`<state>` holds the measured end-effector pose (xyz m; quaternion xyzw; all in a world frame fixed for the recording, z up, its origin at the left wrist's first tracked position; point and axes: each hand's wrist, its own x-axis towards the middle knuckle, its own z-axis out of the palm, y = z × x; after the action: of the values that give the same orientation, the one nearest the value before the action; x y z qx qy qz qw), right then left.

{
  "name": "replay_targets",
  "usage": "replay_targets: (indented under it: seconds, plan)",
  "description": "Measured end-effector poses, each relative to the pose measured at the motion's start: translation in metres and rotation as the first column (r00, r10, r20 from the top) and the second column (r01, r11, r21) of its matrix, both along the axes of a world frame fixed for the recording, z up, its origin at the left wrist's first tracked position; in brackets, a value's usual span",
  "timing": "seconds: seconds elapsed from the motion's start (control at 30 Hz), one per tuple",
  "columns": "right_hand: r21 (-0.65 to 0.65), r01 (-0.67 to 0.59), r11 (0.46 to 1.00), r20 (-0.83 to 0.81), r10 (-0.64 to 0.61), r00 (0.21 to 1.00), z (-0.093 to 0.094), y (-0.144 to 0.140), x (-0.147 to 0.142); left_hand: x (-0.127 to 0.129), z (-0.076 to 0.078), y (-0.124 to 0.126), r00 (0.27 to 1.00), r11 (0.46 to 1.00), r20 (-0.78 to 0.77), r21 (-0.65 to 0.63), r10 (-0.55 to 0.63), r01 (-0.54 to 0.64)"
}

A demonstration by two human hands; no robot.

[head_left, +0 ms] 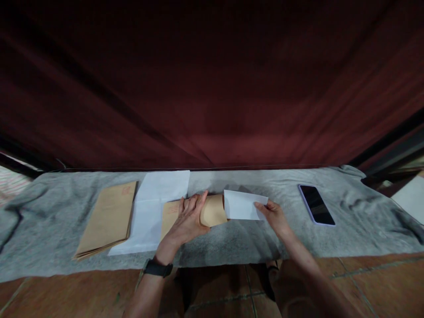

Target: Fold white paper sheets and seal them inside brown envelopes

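A brown paper envelope point(213, 211) lies in the middle of the grey cloth, its open end facing right and bulging a little. Across it rests my left hand point(191, 216), fingers on the far edge and thumb on the near edge, gripping it. My right hand point(272, 213) pinches the right end of a white folded paper point(244, 205) between thumb and fingers. The paper's left end is at the envelope's mouth; whether it reaches inside is hard to see. Part of the envelope's left side, with a red printed mark, is hidden under my left hand.
A stack of brown envelopes point(106, 216) lies at the left, overlapping white sheets point(150, 212). At the right a phone point(317, 205) in a purple case lies on the grey cloth point(265, 240). A dark red curtain point(212, 110) hangs behind the surface.
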<state>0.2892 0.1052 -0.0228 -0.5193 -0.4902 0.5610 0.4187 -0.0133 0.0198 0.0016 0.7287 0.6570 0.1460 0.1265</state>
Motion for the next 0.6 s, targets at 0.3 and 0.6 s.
replay_targets:
  seconds: [0.3, 0.6]
  plan:
    - [-0.033, -0.188, 0.982, 0.203, 0.190, 0.960, -0.009, 0.007, 0.015, 0.008, -0.002, 0.002, 0.992, 0.998, -0.121, 0.068, 0.021, -0.013]
    - [-0.114, -0.253, 0.961, 0.156, 0.268, 0.951, -0.004, 0.014, 0.023, 0.011, -0.008, 0.005, 0.987, 0.994, -0.158, 0.105, 0.008, 0.008]
